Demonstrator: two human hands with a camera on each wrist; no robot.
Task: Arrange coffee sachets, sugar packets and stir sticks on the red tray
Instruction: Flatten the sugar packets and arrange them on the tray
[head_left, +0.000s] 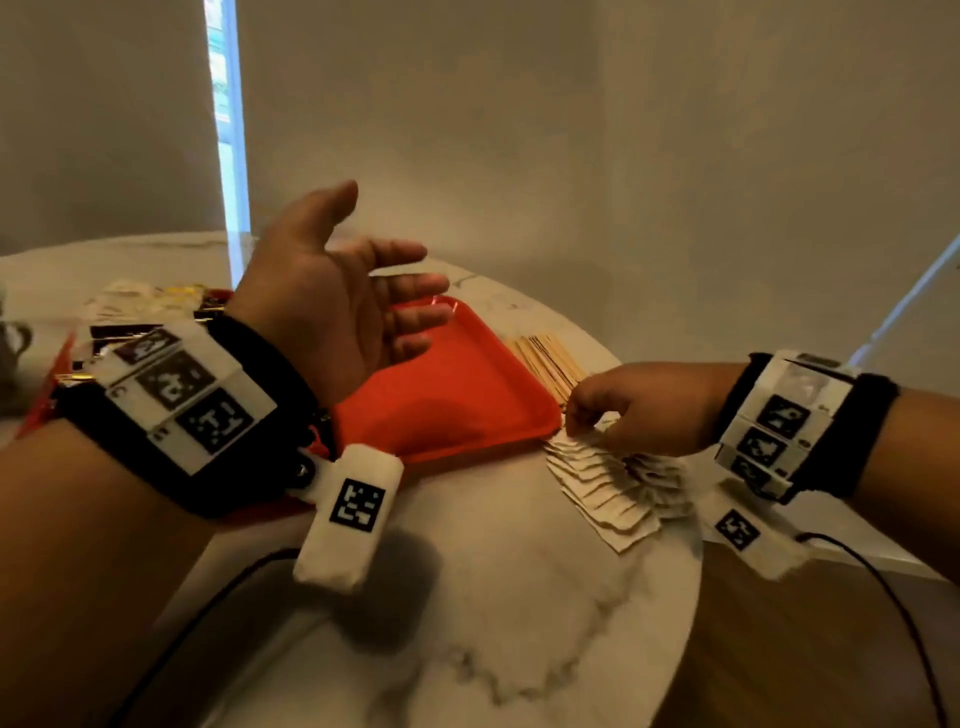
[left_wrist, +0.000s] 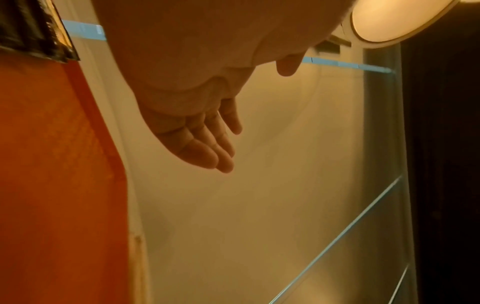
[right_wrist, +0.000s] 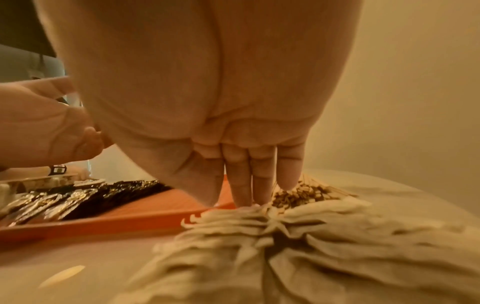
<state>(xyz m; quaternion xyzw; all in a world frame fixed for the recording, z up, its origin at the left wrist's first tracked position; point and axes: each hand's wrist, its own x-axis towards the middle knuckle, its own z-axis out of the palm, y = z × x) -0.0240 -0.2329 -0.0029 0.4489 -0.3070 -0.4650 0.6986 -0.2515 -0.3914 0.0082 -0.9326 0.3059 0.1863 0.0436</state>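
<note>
right wrist view: right hand (right_wrist: 249, 185) fingertips pressing the fanned sugar packets (head_left: 613, 488) beside the red tray (head_left: 457, 395), grip unclear. left hand (head_left: 337, 301) open, empty. risk: fan scatters when lifted.

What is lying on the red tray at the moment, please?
Dark coffee sachets lie in a row at the red tray's left end. Its right part is bare. The open left hand, raised above it, hides part of the middle.
</note>
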